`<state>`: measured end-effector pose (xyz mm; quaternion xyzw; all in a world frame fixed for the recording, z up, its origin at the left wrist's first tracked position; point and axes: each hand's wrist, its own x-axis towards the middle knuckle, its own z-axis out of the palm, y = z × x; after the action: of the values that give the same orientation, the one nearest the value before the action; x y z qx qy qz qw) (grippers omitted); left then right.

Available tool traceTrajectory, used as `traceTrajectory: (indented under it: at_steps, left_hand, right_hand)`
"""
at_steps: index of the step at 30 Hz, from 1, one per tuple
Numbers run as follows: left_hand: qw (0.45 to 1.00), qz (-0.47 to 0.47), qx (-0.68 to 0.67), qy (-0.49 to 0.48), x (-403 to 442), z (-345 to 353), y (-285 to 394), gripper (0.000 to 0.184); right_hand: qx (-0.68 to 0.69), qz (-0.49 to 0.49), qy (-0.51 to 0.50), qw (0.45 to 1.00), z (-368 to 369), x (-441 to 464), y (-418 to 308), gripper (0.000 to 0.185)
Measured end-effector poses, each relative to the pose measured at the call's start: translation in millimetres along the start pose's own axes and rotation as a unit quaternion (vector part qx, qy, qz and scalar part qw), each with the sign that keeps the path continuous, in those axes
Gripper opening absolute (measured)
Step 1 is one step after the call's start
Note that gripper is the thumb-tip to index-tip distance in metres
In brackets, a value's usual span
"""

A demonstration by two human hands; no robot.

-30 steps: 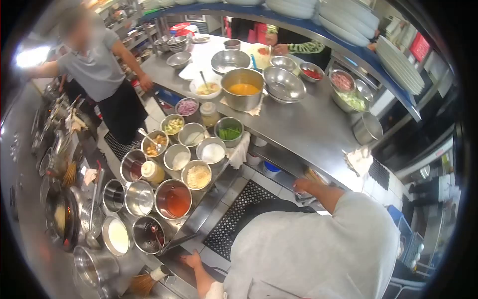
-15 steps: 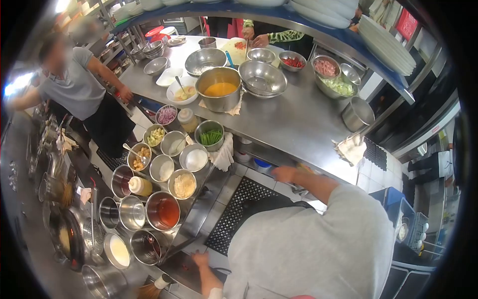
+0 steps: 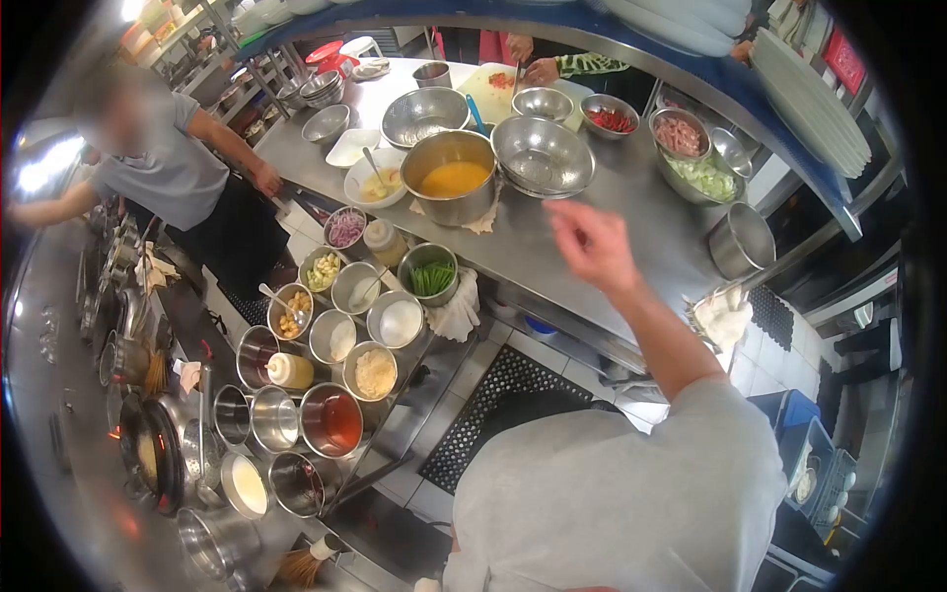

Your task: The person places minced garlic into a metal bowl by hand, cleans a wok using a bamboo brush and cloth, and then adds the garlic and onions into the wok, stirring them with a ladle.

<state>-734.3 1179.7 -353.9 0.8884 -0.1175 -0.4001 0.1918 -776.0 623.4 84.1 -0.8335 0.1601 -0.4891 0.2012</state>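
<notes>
My right hand [image 3: 595,249] is stretched out over the steel counter, just in front of a perforated steel bowl [image 3: 543,153]. Its fingers are partly bent and apart, with nothing visible in them, and a gap seems to separate them from the bowl. Left of that bowl stands a deep steel pot [image 3: 450,197] with orange-yellow liquid, on a cloth. My left hand is out of view. On the lower left stand several steel containers, among them one of red liquid [image 3: 335,426], one of cut green vegetable [image 3: 432,276] and a squeeze bottle [image 3: 290,371].
A co-worker [image 3: 182,173] in a grey shirt stands at the left by the stove, near a wok [image 3: 148,444]. Across the counter another person's hands [image 3: 538,69] work at a cutting board [image 3: 483,84]. Stacked plates [image 3: 814,109] line the overhead shelf. A rubber mat [image 3: 503,395] covers the floor.
My right hand has risen from below the counter's edge to above the counter by the bowl. My left hand, earlier low beside the containers, has left the view. The camera has shifted slightly.
</notes>
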Motion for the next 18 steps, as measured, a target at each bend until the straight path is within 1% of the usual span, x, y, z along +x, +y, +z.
traceTrajectory:
  at_steps: [3, 5, 8, 10, 12, 14, 16, 17, 18]
  left_hand:
    - [1.000, -0.011, -0.005, 0.000, -2.3, 0.2, 1.2, 0.048]
    - [1.000, -0.015, -0.008, 0.002, -0.5, -1.3, 1.9, 0.046]
    - [1.000, -0.020, -0.012, 0.004, 1.0, -5.8, 2.3, 0.045]
    - [1.000, -0.022, -0.017, 0.007, 2.8, -9.0, 6.6, 0.043]
    - [0.999, -0.023, -0.022, 0.009, 4.2, -13.6, 14.9, 0.042]
    - [0.999, -0.023, -0.027, 0.009, 6.7, -15.2, 19.6, 0.041]
    - [0.999, -0.021, -0.030, 0.010, 7.3, -17.1, 24.9, 0.040]
    - [0.999, -0.021, -0.033, 0.009, 7.7, -17.9, 25.6, 0.039]
    - [0.999, -0.020, -0.035, 0.009, 7.5, -18.8, 25.3, 0.039]
  right_hand:
    - [-0.019, -0.204, 0.087, 0.975, -38.0, 31.8, -32.8, 0.024]
    - [-0.048, -0.321, 0.126, 0.937, -57.4, 37.4, -43.2, 0.029]
    - [-0.027, -0.349, 0.195, 0.916, -68.7, 38.1, -49.1, 0.029]
    - [-0.025, -0.364, 0.197, 0.910, -75.5, 36.5, -47.1, 0.030]
    - [-0.011, -0.371, 0.169, 0.913, -84.9, 34.4, -43.6, 0.030]
    - [-0.143, -0.310, 0.149, 0.928, -98.9, 20.4, -15.7, 0.040]
    - [-0.225, -0.214, 0.194, 0.930, -91.0, 14.6, 18.6, 0.056]
    - [-0.240, -0.148, 0.250, 0.926, -80.6, 16.1, 41.3, 0.068]
    - [-0.061, 0.081, 0.237, 0.966, -79.9, 15.7, 77.3, 0.076]
